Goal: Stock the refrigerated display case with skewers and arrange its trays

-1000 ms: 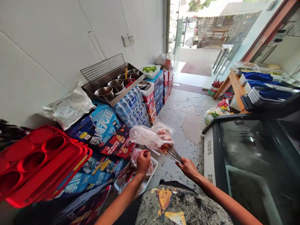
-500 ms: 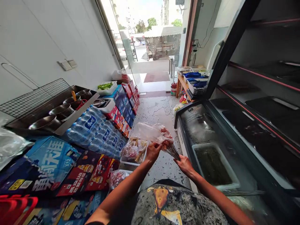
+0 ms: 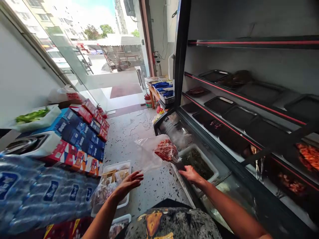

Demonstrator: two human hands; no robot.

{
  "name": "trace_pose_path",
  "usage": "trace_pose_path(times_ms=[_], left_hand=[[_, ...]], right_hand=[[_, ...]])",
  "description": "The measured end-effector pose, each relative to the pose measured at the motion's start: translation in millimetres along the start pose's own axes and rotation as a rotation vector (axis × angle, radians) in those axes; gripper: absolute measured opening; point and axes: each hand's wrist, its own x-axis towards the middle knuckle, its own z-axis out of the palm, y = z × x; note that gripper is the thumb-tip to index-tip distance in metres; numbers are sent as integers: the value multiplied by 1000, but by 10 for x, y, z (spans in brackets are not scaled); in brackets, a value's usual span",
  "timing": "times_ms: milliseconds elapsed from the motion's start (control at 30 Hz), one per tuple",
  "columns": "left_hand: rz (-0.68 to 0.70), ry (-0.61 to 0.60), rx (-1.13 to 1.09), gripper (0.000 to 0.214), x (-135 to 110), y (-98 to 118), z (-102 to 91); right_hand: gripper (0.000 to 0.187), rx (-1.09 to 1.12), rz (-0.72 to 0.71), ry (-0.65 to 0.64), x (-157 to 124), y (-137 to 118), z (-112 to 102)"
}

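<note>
**Bag of Skewers Held at the Cooler's Edge**

An open cooler (image 3: 249,69) fills the right half of the frame. Its red-edged shelves carry black pans (image 3: 239,116), a few with food in them. The speckled floor (image 3: 129,132) runs up the middle toward a glass door at the upper left.

Shrink-wrapped bottle packs (image 3: 37,192) crowd the lower left corner. Above them sit stacked boxes (image 3: 82,132) in blue and red.

A white tray (image 3: 117,163) lies on the floor at lower centre, just beside the boxes, and holds sticks and wrapped food. A white tub (image 3: 215,172) of dark greens sits in the cooler's bottom well, right of centre.

The bag (image 3: 149,152), clear plastic with red meat skewers inside, hangs in the air at mid-frame. It is above the floor and just left of the tub, touching neither.

The right hand (image 3: 189,173) is closed around the bag's lower end, near the tub's rim. The sticks in its grip are hard to make out.

The left hand (image 3: 128,184) holds nothing. Its fingers are spread and the palm is turned down, and it hovers over the tray's right edge.
</note>
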Motion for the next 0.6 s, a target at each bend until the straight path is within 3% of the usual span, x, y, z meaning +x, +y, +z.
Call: trace_pose_path(times_ms=[100, 200, 367, 600], left_hand=[[30, 81, -143, 40, 321, 277, -116], [-23, 98, -238, 21, 608, 571, 1], [-130, -260, -277, 14, 851, 779, 288], [-327, -579, -85, 2, 1120, 850, 410]], right_hand=[[17, -6, 17, 57, -106, -79, -60], [16, 13, 21, 84, -225, -136, -52], [17, -6, 37, 75, -411, -112, 26], [27, -145, 69, 137, -743, -75, 75]])
